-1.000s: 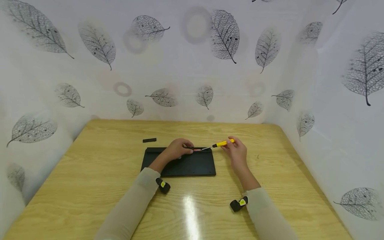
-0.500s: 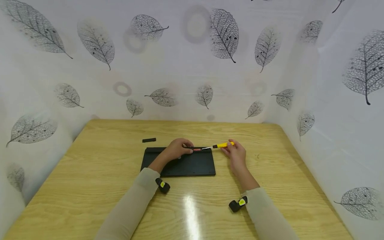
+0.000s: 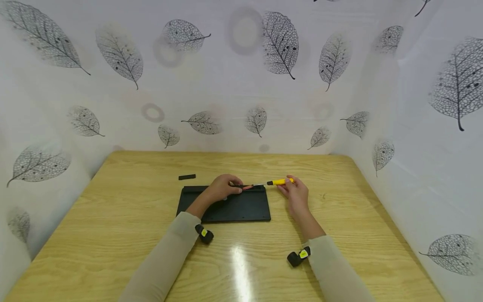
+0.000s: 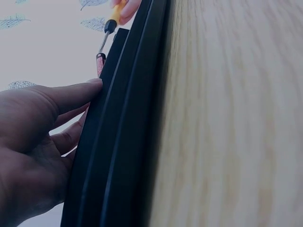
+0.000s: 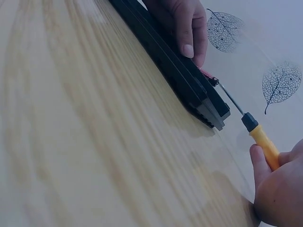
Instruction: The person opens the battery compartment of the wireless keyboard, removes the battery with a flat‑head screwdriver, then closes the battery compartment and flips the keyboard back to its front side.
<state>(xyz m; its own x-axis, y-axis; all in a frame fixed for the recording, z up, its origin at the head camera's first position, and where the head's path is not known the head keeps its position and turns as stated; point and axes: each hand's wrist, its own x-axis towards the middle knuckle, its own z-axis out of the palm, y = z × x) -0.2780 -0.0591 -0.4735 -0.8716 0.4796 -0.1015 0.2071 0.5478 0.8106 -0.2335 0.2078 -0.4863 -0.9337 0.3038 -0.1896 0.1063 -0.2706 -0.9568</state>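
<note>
A flat black keyboard (image 3: 237,209) lies underside up on the table, its raised bar along the far edge. My left hand (image 3: 222,187) grips that bar, thumb on the near side and fingers behind it, as the left wrist view shows. Just right of the thumb, a red and black battery (image 3: 248,187) sticks up at a slant from the bar, its right end raised. My right hand (image 3: 298,197) pinches the yellow handle of a screwdriver (image 5: 265,144). The screwdriver's metal tip meets the battery's black end (image 5: 214,82). The battery's left end is hidden by the left hand.
A small black strip-shaped cover (image 3: 187,177) lies on the wooden table (image 3: 113,235), beyond the keyboard's far left corner. A leaf-patterned white cloth (image 3: 226,84) hangs behind the table and along its sides. Each wrist wears a small black camera (image 3: 204,234).
The battery's right end has risen out of the bar at the screwdriver's tip, so it now slants. The right hand has shifted very slightly left; the left hand stays on the keyboard.
</note>
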